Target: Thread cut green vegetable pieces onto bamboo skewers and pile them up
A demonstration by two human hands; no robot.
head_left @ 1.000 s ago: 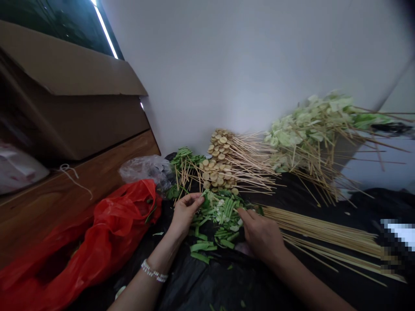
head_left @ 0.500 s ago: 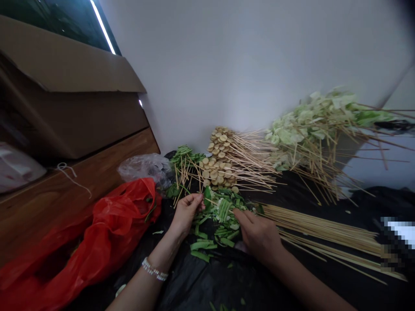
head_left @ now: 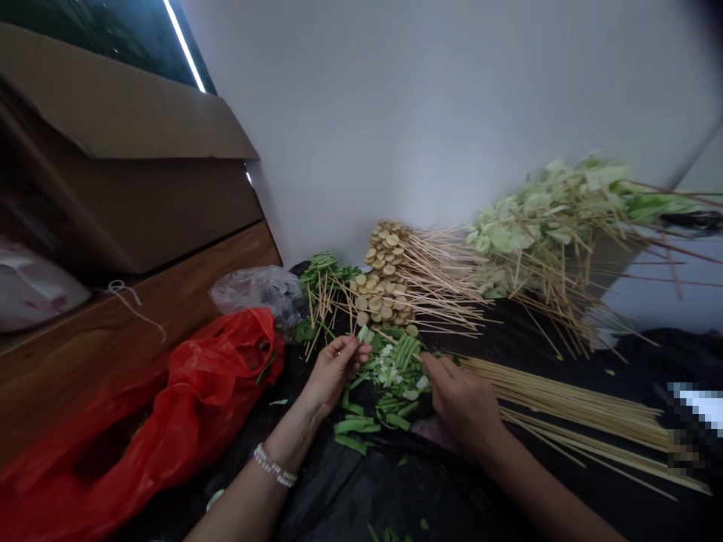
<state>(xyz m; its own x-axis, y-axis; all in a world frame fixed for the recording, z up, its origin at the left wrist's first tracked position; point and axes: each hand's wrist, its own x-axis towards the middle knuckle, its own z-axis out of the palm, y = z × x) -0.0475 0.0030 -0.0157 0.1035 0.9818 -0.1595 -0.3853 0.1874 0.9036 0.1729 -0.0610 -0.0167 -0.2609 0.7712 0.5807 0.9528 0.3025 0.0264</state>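
My left hand (head_left: 334, 369), wearing a beaded bracelet, is closed with thumb and fingertips pinching a small green vegetable piece (head_left: 364, 333). My right hand (head_left: 466, 399) is closed around a thin bamboo skewer (head_left: 394, 336), most of it covered by the fingers. Threaded on that skewer is a row of cut green stalk pieces (head_left: 407, 352), with the tip towards my left hand. Below both hands lies a loose heap of chopped greens (head_left: 389, 373) on black plastic sheeting (head_left: 339, 500).
Bare bamboo skewers (head_left: 570, 399) lie to the right. Behind are skewered potato-like slices (head_left: 384, 293), skewered green stalks (head_left: 324, 271) and skewered cabbage leaves (head_left: 542, 203) against the white wall (head_left: 361, 113). A red plastic bag (head_left: 192, 399) and cardboard box (head_left: 147, 203) are at left.
My right hand has shifted slightly right with the skewer. The left hand's fingers have turned a little, and a paler side of the green piece shows. The view has shifted slightly.
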